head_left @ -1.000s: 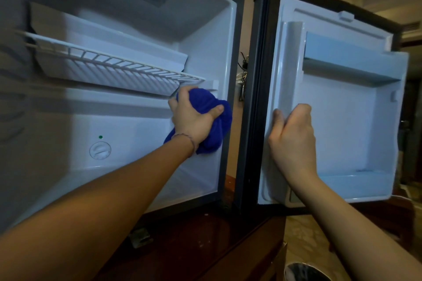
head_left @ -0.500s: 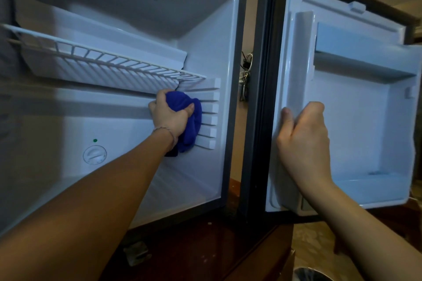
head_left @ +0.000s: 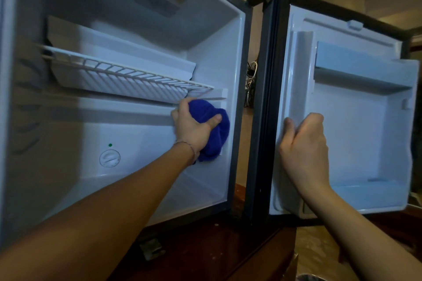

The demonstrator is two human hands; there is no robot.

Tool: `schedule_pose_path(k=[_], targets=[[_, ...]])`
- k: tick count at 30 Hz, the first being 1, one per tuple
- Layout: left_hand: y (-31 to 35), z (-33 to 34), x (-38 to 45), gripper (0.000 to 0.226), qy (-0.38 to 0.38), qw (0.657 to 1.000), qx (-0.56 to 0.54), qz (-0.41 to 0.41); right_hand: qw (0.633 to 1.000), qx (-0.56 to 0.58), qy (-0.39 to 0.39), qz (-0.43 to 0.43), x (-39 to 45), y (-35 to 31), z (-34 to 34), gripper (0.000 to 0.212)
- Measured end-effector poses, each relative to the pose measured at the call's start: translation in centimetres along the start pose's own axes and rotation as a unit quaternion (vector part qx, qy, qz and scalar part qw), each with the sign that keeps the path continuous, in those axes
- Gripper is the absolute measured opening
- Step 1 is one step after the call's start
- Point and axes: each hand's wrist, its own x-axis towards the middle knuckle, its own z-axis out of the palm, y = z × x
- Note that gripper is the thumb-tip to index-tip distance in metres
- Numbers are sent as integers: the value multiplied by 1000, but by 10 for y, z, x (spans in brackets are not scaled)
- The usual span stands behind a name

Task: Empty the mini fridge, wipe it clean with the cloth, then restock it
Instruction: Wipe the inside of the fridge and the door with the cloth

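Observation:
The mini fridge (head_left: 219,57) stands open with nothing stored inside. My left hand (head_left: 193,125) grips a bunched blue cloth (head_left: 217,130) and presses it against the ribbed right inner wall, just under the white wire shelf (head_left: 127,75). My right hand (head_left: 303,143) holds the inner left edge of the open fridge door (head_left: 356,125), fingers curled round its raised rim. The door's two shelves hold nothing.
A round thermostat dial (head_left: 109,158) with a green dot above it sits on the back wall. The fridge rests in a dark wooden cabinet (head_left: 205,251). Cables (head_left: 251,82) hang behind the hinge gap. A light floor lies at the lower right.
My left hand has slid the cloth back and forth along the right wall, deeper in and then forward again under the shelf. My right hand keeps its hold on the door.

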Motion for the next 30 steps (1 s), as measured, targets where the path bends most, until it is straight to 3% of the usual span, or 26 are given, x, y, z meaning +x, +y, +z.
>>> schedule_pose_path(k=[12,22,30], targets=[[15,4,21,59,16,1000,8,-1,1000,1,-10,5,1,-1,-3,23],[-20,-2,54,48,104,992,53,-52,1000,-2,4,-13,2,4,0,23],[-13,-5,42,52,74,994,-20,-73,1000,-6,-3,0,0,2,1,23]])
